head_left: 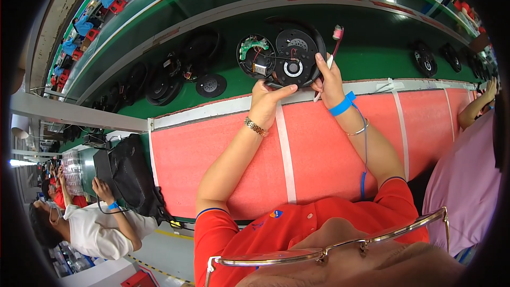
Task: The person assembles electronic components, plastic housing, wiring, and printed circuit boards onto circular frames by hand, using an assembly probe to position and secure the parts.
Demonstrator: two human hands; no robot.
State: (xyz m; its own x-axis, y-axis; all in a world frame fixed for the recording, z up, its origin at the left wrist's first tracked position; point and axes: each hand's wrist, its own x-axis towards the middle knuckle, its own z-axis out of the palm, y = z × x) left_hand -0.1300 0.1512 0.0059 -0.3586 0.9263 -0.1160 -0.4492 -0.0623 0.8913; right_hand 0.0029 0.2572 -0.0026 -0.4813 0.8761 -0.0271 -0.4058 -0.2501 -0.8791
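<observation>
A pair of black headphones [300, 42] is held up over the far edge of the pink-red bench top. Beside its round black cup hangs an opened cup shell [256, 56], showing a green circuit board, a silver battery and thin wires. My left hand [265, 101] grips the lower edge, its thumb along the rim. On the other side my right hand [331, 82] has its fingers at the cup's right rim and also holds a toothbrush [336, 42] with pink bristles, head up. The fingers behind the headphones are partly hidden.
Beyond the bench runs a green conveyor [366, 58] with more black headphones [164, 87] at left and others [425, 61] at right. A black bag [133, 170] lies left of the pink-red mat [340, 149]. Co-workers sit on both sides; a blue wrist strap cord [364, 154] trails from my right wrist.
</observation>
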